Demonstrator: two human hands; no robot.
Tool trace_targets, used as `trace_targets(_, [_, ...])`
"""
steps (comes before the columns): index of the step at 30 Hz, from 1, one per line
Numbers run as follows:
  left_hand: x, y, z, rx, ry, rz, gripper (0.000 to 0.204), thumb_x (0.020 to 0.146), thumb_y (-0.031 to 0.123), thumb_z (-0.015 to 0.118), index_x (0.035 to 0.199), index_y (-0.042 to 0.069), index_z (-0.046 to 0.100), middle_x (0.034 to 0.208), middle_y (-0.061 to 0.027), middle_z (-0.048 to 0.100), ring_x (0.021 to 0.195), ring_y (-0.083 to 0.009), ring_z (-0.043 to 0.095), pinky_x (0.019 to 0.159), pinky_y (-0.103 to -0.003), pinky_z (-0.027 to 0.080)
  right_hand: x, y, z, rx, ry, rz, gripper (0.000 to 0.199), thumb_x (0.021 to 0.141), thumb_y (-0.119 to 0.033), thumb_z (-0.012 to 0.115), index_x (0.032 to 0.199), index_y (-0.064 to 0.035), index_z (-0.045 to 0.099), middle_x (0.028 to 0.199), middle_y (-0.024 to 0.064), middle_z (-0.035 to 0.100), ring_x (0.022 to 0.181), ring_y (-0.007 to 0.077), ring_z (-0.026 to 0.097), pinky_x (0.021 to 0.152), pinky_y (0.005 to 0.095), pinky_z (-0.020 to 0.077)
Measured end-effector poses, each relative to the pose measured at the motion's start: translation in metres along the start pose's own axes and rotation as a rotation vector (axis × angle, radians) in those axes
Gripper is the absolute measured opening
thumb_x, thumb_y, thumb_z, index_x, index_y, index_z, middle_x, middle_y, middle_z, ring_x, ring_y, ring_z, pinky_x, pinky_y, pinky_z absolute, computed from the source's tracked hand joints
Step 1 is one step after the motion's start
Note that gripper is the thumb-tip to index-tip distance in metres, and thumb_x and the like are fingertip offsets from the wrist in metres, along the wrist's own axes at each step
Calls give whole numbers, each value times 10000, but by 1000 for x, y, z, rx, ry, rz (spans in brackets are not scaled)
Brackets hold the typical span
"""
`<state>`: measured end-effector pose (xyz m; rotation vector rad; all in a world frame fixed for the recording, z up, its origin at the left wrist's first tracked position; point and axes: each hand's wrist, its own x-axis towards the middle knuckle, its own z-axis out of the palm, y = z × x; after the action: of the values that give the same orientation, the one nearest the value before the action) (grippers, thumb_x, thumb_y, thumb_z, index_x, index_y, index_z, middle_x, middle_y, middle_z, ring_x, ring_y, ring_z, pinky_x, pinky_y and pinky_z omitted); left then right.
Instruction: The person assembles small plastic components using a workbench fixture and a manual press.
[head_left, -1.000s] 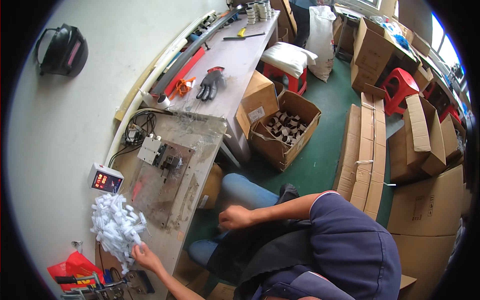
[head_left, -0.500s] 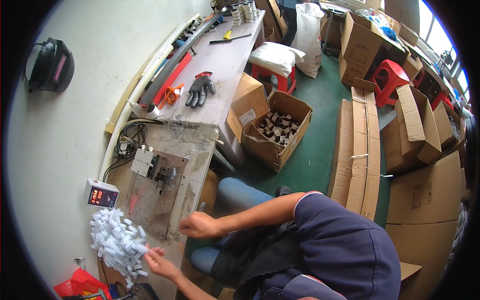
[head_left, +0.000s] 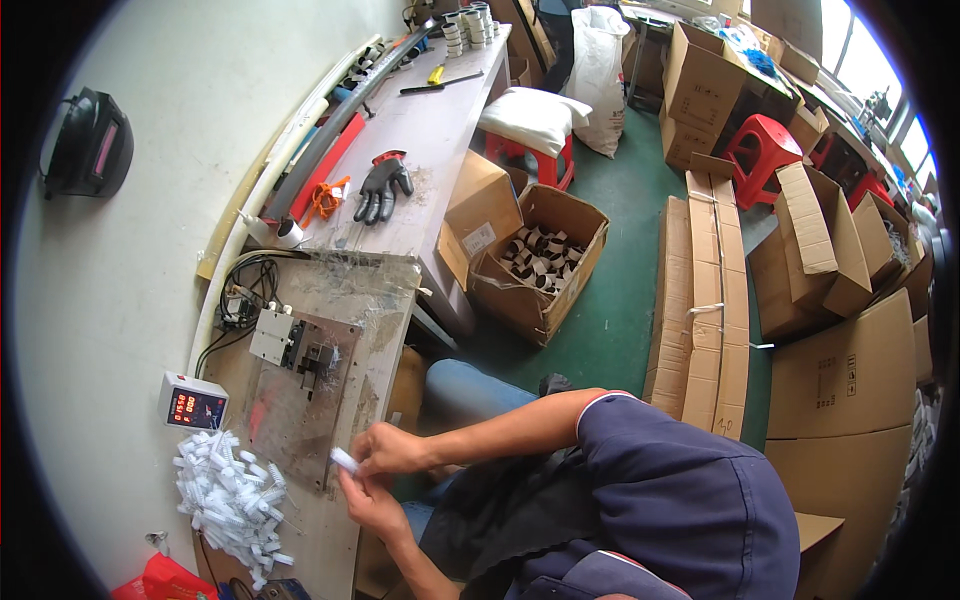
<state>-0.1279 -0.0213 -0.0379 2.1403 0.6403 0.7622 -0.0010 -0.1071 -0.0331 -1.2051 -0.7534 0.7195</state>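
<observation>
My right hand (head_left: 388, 449) and my left hand (head_left: 366, 503) meet at the near edge of the workbench (head_left: 375, 300). Together they pinch a small white plastic piece (head_left: 343, 460) at their fingertips. A pile of the same white pieces (head_left: 228, 495) lies on the bench just left of my hands. Beyond them a small fixture (head_left: 300, 350) sits bolted on a metal plate (head_left: 290, 420), with a white box with a red digit display (head_left: 193, 403) beside it.
An open carton of short dark rings (head_left: 540, 258) stands on the green floor by my knee. A black glove (head_left: 382, 188), pipes and tools lie on the long table beyond. Stacked cardboard boxes (head_left: 840, 370) and red stools (head_left: 755, 145) fill the right side.
My left hand left the white pile with a piece and came right. My right hand moved toward the bench edge, and the two hands now meet on the piece.
</observation>
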Motion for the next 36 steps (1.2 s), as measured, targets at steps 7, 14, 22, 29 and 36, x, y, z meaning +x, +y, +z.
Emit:
trace_targets(7, [8, 41, -21, -194, -39, -192, 433, 1057, 228, 571, 1408, -24, 538, 1159, -156, 674, 967, -252, 685, 789, -350, 572, 5, -19, -20, -174, 114, -29, 159, 790, -171, 772, 854, -25, 767, 730, 132, 718, 690, 224, 705, 641, 382, 532])
trace_targets(14, [19, 24, -24, -461, -69, -351, 296, 1062, 246, 593, 1250, 17, 600, 941, -56, 650, 790, -139, 650, 650, -262, 558, -4, -19, -30, -600, -131, -60, 162, 750, -181, 710, 807, -31, 732, 781, 186, 697, 773, 375, 693, 696, 466, 533])
trace_targets(22, [18, 15, -26, -639, -87, -514, 194, 1040, 211, 627, 1143, 48, 605, 833, -27, 638, 705, -130, 648, 610, -263, 569, -10, -27, -40, -645, -247, -11, 136, 683, -176, 726, 776, -85, 763, 751, 125, 720, 780, 335, 716, 690, 454, 549])
trace_targets(29, [14, 4, -41, -544, -123, -563, 185, 1025, 208, 644, 1111, 46, 618, 827, -34, 650, 674, -130, 645, 569, -262, 547, -10, -27, -32, -679, -311, -27, 173, 770, -236, 740, 853, -86, 762, 792, 133, 717, 778, 338, 700, 714, 448, 542])
trace_targets(36, [35, 9, -32, -569, -305, -447, 137, 1055, 162, 575, 1050, 34, 625, 769, -26, 633, 614, -94, 593, 534, -242, 487, -7, -42, -53, -542, -283, -26, 154, 886, -146, 718, 921, 3, 734, 707, 134, 663, 666, 125, 622, 639, 345, 522])
